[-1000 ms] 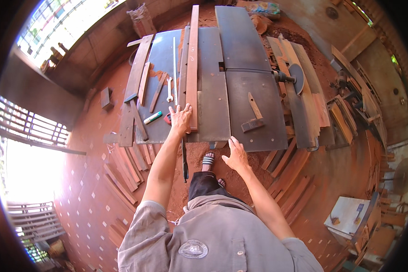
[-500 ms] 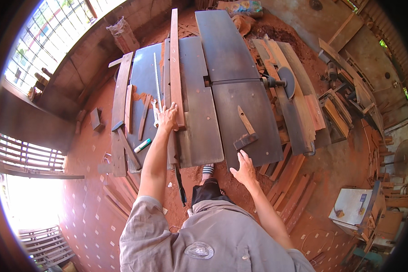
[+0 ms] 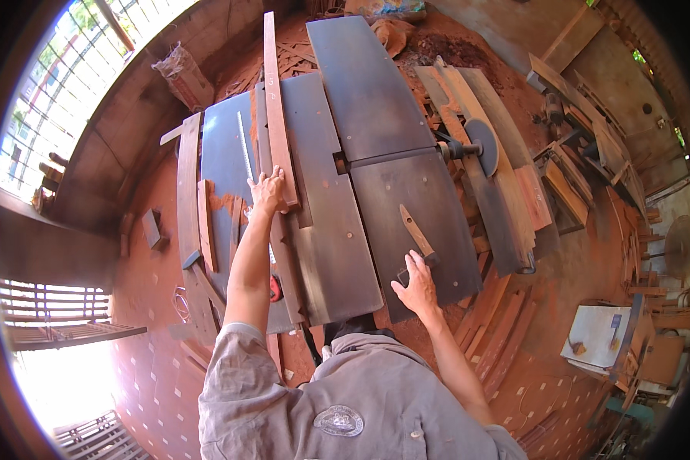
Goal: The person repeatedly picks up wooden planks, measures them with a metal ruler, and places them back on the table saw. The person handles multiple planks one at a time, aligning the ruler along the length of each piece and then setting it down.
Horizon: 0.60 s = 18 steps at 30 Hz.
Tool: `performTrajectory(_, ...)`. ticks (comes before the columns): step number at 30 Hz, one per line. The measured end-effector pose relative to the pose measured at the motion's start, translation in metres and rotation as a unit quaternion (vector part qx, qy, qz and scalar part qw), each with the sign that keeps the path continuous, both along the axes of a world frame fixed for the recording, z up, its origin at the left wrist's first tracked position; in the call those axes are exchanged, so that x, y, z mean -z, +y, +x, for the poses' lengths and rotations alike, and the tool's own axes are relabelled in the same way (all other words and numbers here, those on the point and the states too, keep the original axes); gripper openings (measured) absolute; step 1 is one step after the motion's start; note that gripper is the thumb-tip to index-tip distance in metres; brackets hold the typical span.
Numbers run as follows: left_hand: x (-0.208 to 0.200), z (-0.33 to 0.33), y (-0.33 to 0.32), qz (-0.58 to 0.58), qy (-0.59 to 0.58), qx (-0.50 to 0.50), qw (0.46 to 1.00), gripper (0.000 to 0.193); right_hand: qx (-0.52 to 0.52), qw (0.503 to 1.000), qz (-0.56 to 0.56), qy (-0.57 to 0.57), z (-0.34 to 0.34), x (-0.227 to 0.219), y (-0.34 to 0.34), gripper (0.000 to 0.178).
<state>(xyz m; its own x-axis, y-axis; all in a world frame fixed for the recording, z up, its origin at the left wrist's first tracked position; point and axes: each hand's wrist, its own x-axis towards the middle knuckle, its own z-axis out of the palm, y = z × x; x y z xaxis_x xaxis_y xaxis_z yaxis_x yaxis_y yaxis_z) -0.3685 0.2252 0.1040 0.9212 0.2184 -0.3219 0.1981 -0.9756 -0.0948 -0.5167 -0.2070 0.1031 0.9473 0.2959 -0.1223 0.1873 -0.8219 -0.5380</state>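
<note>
A long, reddish wooden strip lies lengthwise along a raised dark fence on the metal machine table. My left hand is over its near end, gripping it, with the fingers reaching across to the fence side. On the right part of the table lies a hammer with a wooden handle pointing away from me. Just over its head is my right hand, fingers apart and closed on nothing. The hand partly hides the hammer head; whether it touches is unclear.
A steel ruler and a red tape measure lie left of the fence and beside it. Wood pieces line the left edge. A round blade stands at the right, near stacked boards. Sawdust covers the floor.
My left hand and the wooden strip have moved forward along the table. The right hand has come nearer the hammer, now covering part of its head. My view has shifted forward.
</note>
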Motion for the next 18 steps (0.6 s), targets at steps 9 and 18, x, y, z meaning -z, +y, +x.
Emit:
performTrajectory(9,-0.001,0.085,0.040,0.010,0.025,0.004,1.000,0.120,0.043,0.999,0.009,0.011,0.039,-0.012,0.026,0.079)
performTrajectory(18,-0.041,0.158,0.076,0.006,0.050,0.019,0.999,0.110,0.083,0.996,0.015,0.017,0.066,-0.029,0.031,0.080)
